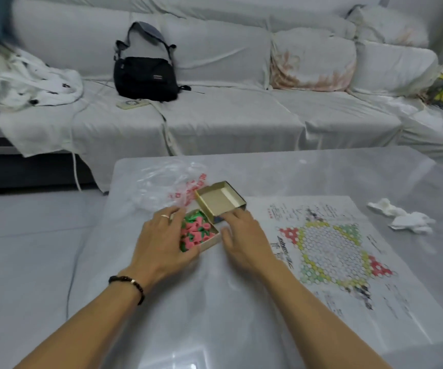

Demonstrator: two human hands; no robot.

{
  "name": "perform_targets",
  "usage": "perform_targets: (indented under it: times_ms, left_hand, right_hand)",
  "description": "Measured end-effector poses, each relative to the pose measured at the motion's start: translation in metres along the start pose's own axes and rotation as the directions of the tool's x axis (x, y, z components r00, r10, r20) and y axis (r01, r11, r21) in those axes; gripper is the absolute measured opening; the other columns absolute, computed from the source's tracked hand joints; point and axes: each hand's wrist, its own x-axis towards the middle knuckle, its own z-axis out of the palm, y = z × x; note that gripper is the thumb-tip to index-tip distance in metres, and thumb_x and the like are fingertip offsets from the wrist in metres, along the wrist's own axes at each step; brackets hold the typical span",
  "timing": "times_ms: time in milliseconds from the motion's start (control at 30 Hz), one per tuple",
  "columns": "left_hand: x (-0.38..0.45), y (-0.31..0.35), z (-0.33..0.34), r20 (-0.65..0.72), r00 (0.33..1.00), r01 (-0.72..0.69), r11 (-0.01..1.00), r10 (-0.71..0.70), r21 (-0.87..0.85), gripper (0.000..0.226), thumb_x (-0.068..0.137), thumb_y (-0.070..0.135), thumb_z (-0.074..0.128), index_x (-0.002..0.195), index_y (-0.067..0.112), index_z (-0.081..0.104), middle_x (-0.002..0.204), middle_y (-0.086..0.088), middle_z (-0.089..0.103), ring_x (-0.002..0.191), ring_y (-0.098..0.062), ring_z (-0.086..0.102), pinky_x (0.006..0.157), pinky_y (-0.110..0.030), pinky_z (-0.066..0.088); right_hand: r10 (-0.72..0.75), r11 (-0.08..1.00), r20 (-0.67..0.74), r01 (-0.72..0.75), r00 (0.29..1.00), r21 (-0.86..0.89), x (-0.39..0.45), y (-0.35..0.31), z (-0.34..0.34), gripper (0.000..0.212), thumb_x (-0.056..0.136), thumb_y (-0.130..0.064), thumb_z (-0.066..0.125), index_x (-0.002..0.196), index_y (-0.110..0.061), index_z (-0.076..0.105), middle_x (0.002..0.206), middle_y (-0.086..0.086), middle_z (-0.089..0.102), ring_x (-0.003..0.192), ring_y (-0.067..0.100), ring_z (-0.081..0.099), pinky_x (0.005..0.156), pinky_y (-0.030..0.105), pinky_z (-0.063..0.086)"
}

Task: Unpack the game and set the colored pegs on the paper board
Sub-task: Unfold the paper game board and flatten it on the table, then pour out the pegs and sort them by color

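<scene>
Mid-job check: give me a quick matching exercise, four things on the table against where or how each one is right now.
Things:
1. pegs
2. box lid
3. paper board
4. crumpled tissues

States:
A. spread flat, no pegs on it
B. piled in the open box
C. upturned, empty, beside the plastic bag
D. loose near the table's right edge

Pairs: 1-B, 2-C, 3-A, 4-D
</scene>
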Motion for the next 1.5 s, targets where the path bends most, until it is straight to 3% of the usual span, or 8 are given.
perform_targets:
  times_ms: [100,233,433,567,700,967,1200,1500]
  left_hand:
    - [-0.004,-0.023,-0.003,0.092,0.988,0.124,0.992,-0.123,-0.002,0.116,0.052,0.085,0.040,0.145,0.016,0.027,0.144,-0.008,0.038,0.130,-0.027,0.038,0.103,-0.040,0.035]
    - [-0.002,-0.025,0.008,0.165,0.979,0.126,0.992,-0.123,-0.006,0.102,0.061,0.073,0.060,0.141,0.019,0.027,0.130,-0.003,0.046,0.117,-0.022,0.042,0.097,-0.035,0.035]
    - [0.009,-0.026,-0.002,0.134,0.988,-0.048,0.986,0.069,-0.159,0.102,0.068,0.042,0.077,0.148,0.021,0.017,0.138,0.001,0.032,0.104,-0.016,0.051,0.083,-0.024,0.047]
    - [0.010,-0.024,-0.005,0.054,0.976,-0.201,0.969,0.210,-0.141,0.092,0.078,0.033,0.075,0.149,0.020,0.018,0.147,0.006,0.015,0.101,-0.020,0.058,0.081,-0.028,0.052]
    - [0.009,-0.028,-0.002,0.053,0.979,-0.184,0.967,0.196,-0.178,0.097,0.075,0.035,0.078,0.149,0.024,0.016,0.149,0.009,0.010,0.108,-0.023,0.057,0.086,-0.035,0.054]
    - [-0.006,-0.028,-0.007,0.149,0.985,-0.025,0.928,0.086,-0.372,0.102,0.074,0.029,0.082,0.150,0.039,0.013,0.147,0.004,0.028,0.119,-0.014,0.048,0.099,-0.032,0.048]
    - [-0.023,-0.006,0.007,-0.013,0.991,-0.131,0.976,0.131,-0.176,0.079,0.087,0.022,0.069,0.150,0.024,0.022,0.150,-0.004,0.021,0.092,-0.029,0.064,0.079,-0.038,0.056]
    - [-0.054,0.005,0.028,-0.014,0.991,-0.132,0.967,0.132,-0.220,0.094,0.087,0.037,0.065,0.152,0.030,-0.003,0.157,0.000,0.000,0.076,-0.017,0.056,0.068,-0.024,0.050]
  right_hand:
    - [-0.049,0.998,0.068,0.047,0.996,0.036,0.015,-0.023,0.010,0.031,0.095,-0.025,0.047,0.122,-0.012,0.058,0.118,0.008,0.054,0.109,0.026,0.049,0.092,0.041,0.044]
    - [-0.033,0.998,0.158,0.025,0.987,0.052,0.021,-0.030,0.017,0.032,0.096,-0.028,0.048,0.122,-0.013,0.058,0.120,0.004,0.050,0.105,0.021,0.052,0.092,0.033,0.045]
    - [0.088,0.976,0.057,-0.097,0.994,0.194,0.021,-0.022,0.006,0.031,0.096,-0.015,0.045,0.126,-0.016,0.055,0.118,0.004,0.050,0.099,0.014,0.050,0.087,0.021,0.038]
    - [0.237,0.919,0.022,-0.231,0.971,0.321,0.025,-0.014,-0.002,0.038,0.094,-0.012,0.049,0.132,-0.015,0.052,0.123,0.005,0.056,0.106,0.019,0.057,0.095,0.040,0.048]
    - [0.205,0.880,0.101,-0.228,0.974,0.416,0.024,-0.008,-0.007,0.024,0.093,-0.008,0.052,0.109,-0.016,0.067,0.089,-0.009,0.065,0.087,0.014,0.063,0.071,0.024,0.052]
    - [0.175,0.774,0.149,-0.229,0.973,0.590,0.004,-0.007,-0.013,0.034,0.093,0.000,0.051,0.124,-0.010,0.058,0.107,0.012,0.059,0.074,0.010,0.059,0.052,0.011,0.045]
    - [0.174,0.803,0.056,-0.175,0.983,0.569,-0.015,-0.005,-0.018,0.032,0.089,-0.003,0.059,0.114,-0.022,0.056,0.103,-0.002,0.056,0.080,0.019,0.062,0.071,0.039,0.059]
    - [0.218,0.814,0.048,-0.209,0.975,0.542,-0.043,-0.012,-0.012,0.033,0.091,-0.030,0.058,0.123,-0.022,0.054,0.107,-0.007,0.060,0.082,0.007,0.062,0.073,0.023,0.053]
